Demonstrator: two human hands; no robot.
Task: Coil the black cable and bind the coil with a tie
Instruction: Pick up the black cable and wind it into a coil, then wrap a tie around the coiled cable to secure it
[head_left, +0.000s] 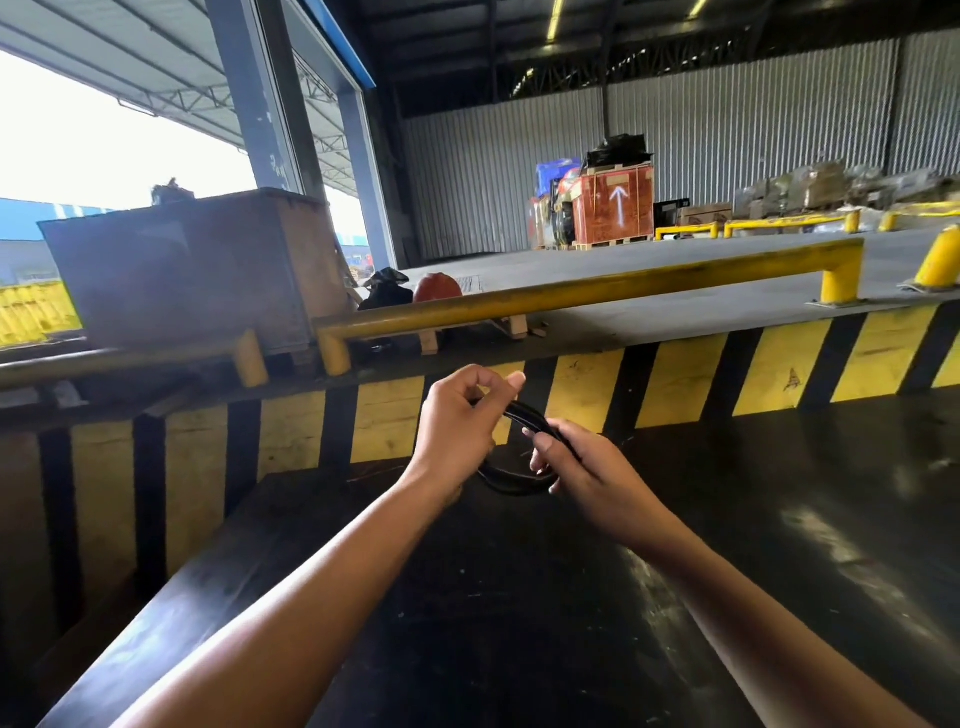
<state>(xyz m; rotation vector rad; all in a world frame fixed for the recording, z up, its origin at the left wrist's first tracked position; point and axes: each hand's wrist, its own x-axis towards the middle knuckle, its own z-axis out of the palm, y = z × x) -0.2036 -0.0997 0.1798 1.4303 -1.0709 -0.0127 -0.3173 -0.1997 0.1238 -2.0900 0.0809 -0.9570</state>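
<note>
The black cable is wound into a small coil held between both hands above a glossy black table. My left hand pinches the coil's upper strands between thumb and forefinger. My right hand grips the coil's right side, its fingers wrapped over the strands. The lower arc of the coil hangs free between the two hands. Whether a tie is among the strands I cannot tell; a thin dark strand pokes out to the right of my right hand.
A wall with yellow and black stripes rises just beyond the table. Above it runs a yellow guard rail. A large wooden crate stands at the left, and an orange crate sits far back.
</note>
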